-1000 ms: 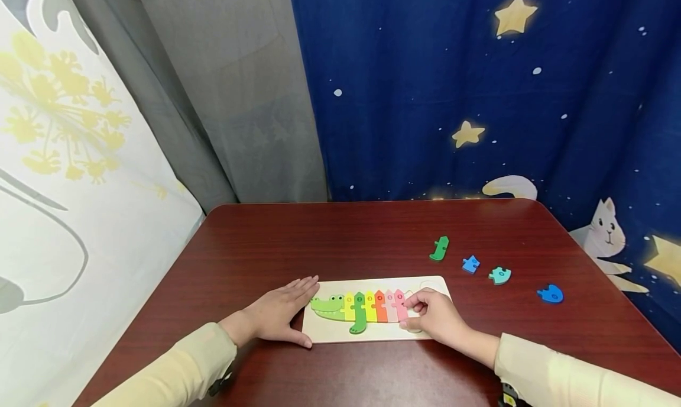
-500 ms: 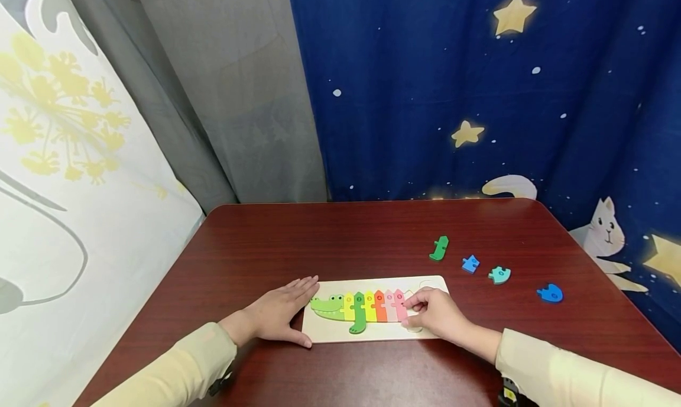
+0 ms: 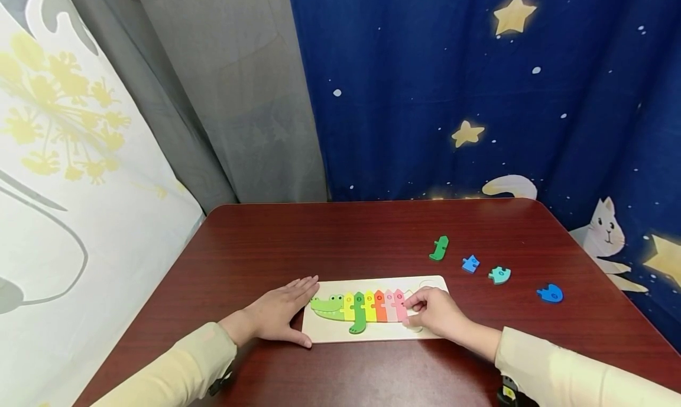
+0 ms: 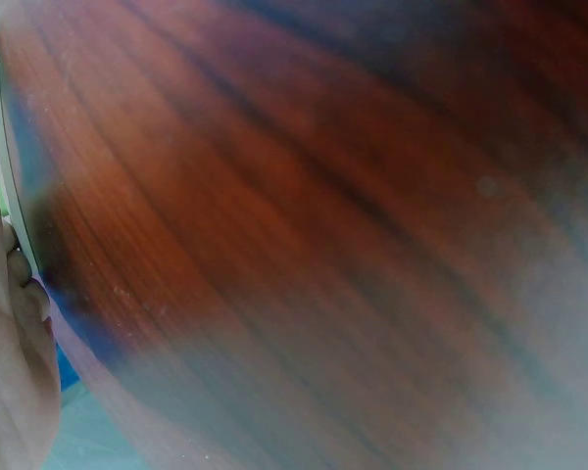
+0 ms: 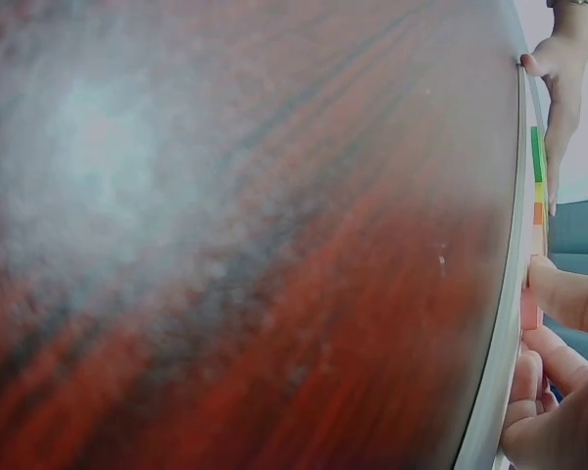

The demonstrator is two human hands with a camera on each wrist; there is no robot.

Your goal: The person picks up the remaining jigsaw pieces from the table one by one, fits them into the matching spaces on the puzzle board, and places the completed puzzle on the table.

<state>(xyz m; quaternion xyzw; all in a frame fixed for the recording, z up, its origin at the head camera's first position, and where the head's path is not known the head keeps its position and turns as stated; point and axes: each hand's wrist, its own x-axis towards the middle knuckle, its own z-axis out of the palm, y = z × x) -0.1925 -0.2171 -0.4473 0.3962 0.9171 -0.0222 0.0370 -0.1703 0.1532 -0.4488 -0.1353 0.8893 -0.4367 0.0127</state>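
Note:
A pale wooden board (image 3: 383,333) holds a row of crocodile puzzle pieces, from a green head (image 3: 328,309) through yellow, green and orange to pink. My left hand (image 3: 279,312) lies with straight fingers over the board's left end. At the right end of the row, my right hand (image 3: 438,317) pinches the last pink puzzle piece (image 3: 400,306) between thumb and fingers. The right wrist view shows that pink piece (image 5: 530,311) low on the board, between the thumb (image 5: 568,292) and a finger. My right hand covers part of the board's outlined right end.
Beyond the board, loose pieces lie on the dark red table (image 3: 319,235): a green leg (image 3: 439,248), a blue piece (image 3: 470,264), a teal piece (image 3: 499,275) and a rounded blue piece (image 3: 550,293). Curtains hang behind the table.
The right thumb has shifted slightly to the right along the pink piece's lower end. My left hand, the board and the loose pieces stay in place.

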